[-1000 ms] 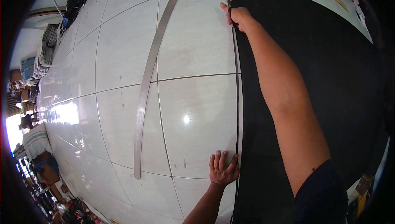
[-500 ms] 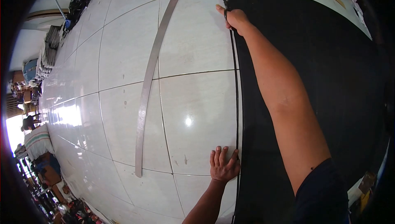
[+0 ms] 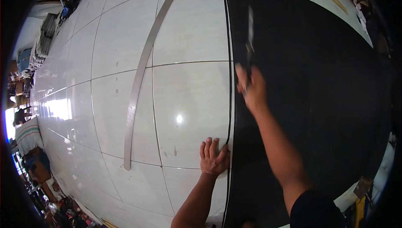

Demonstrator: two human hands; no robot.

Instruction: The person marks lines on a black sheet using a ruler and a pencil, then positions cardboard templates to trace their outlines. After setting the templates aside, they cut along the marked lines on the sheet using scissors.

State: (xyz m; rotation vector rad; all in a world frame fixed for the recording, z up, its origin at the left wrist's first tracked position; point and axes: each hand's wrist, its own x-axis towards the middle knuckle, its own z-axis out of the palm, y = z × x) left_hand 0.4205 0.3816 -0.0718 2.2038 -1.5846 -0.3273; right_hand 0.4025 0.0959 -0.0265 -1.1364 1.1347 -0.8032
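A wide black sheet [image 3: 318, 102] covers the right side of the tiled floor. Along its left edge runs a narrow black strip [image 3: 230, 94], with a thin line of white floor between the two. My right hand [image 3: 254, 87] is closed around a pair of scissors [image 3: 251, 25], held over the sheet with the blades pointing away from me and blurred by motion. Lower down, my left hand [image 3: 214, 159] lies flat with spread fingers on the tile, its thumb side touching the strip.
A long metal ruler [image 3: 142, 64] lies on the tiles to the left. Stacked grey material [image 3: 47, 29] and a white sack [image 3: 28, 136] stand at the far left. A flat yellowish piece [image 3: 333, 0] lies beyond the sheet. More goods crowd the lower left.
My right hand has come back toward me from the sheet's far edge with the scissors, now over the sheet. The left hand stays on the strip. The view has shifted slightly.
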